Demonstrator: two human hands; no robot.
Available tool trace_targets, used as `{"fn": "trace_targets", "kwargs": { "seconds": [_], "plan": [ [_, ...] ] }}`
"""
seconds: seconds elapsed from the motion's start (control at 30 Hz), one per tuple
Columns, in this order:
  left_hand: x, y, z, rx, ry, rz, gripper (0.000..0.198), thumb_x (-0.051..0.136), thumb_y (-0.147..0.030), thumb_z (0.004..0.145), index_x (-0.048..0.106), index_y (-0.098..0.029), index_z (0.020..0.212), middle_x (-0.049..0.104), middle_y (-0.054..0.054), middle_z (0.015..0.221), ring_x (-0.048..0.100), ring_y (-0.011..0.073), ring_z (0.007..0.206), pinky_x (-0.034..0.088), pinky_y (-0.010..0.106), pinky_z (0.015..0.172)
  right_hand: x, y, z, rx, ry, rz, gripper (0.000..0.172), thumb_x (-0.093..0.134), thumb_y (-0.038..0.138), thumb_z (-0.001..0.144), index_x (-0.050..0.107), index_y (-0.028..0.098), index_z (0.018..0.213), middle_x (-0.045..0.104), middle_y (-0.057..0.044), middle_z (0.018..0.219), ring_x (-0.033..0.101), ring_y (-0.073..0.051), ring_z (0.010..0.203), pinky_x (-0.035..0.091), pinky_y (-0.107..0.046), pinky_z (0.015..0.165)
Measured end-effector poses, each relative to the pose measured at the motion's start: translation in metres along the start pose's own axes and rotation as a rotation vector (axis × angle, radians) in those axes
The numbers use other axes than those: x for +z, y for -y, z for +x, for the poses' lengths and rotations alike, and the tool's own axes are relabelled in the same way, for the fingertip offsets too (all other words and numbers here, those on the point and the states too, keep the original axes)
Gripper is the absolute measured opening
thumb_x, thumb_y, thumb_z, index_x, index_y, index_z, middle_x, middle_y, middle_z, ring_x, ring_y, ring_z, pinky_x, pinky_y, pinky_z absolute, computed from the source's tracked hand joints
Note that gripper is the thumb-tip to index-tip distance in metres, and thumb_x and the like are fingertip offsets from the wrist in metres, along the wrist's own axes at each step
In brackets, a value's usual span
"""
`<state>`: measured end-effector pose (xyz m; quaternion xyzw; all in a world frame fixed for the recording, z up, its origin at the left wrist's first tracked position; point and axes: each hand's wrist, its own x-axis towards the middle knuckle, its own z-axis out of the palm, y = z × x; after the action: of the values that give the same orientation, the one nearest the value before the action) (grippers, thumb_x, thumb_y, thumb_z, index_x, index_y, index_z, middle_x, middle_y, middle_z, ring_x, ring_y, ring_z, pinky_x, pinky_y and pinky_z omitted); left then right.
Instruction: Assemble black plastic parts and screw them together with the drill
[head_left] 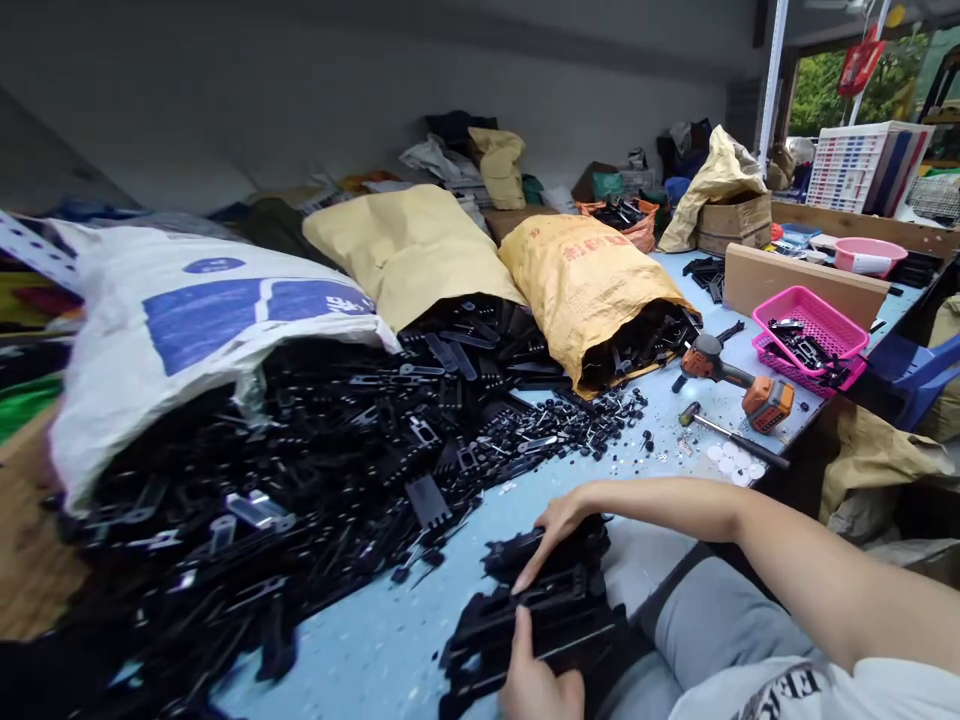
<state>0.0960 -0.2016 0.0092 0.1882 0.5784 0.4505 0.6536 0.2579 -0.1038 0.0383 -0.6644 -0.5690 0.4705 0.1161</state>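
Spreading over a pile of long black plastic parts (pixel 570 588) at the pale-blue worktop's (pixel 360 650) edge, the right hand (pixel 556 530) touches them; the left hand (pixel 541 685) points its forefinger there, grip untellable!

it's a workshop i'm standing in: bulging sacks (pixel 412 245) spill loose black parts (pixel 300 420) over a blue workbench (pixel 367 650), and a cordless power tool (pixel 766 402) and a hammer (pixel 739 439) lie towards its front edge, near a pink basket (pixel 814 305).
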Motion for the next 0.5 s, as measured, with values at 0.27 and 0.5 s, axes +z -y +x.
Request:
{"fn": "trace_targets", "kwargs": {
  "seconds": [0.27,0.5],
  "plan": [
    [-0.001,0.006,-0.018,-0.072,0.130,-0.149,0.029,0.069,-0.016,0.070,0.065,-0.014,0.099,0.070,0.007,0.094,0.066,0.0218,0.089,0.056,0.035,0.082,0.013,-0.017,-0.047,0.007,-0.133,0.215,0.064,0.077,0.054,0.053,0.062,0.006,0.092,0.066,-0.007,0.092,0.061,-0.020,0.088,0.048,-0.023,0.074],
    [-0.022,0.025,-0.016,-0.086,0.267,-0.291,0.034,0.078,-0.022,0.061,0.065,-0.009,0.090,0.070,0.008,0.076,0.067,0.0214,0.068,0.056,0.039,0.074,0.022,-0.045,-0.052,-0.156,0.038,0.347,0.056,0.071,0.041,0.063,0.056,0.014,0.110,0.064,-0.007,0.105,0.060,-0.020,0.095,0.049,-0.030,0.082]
  ]
}}
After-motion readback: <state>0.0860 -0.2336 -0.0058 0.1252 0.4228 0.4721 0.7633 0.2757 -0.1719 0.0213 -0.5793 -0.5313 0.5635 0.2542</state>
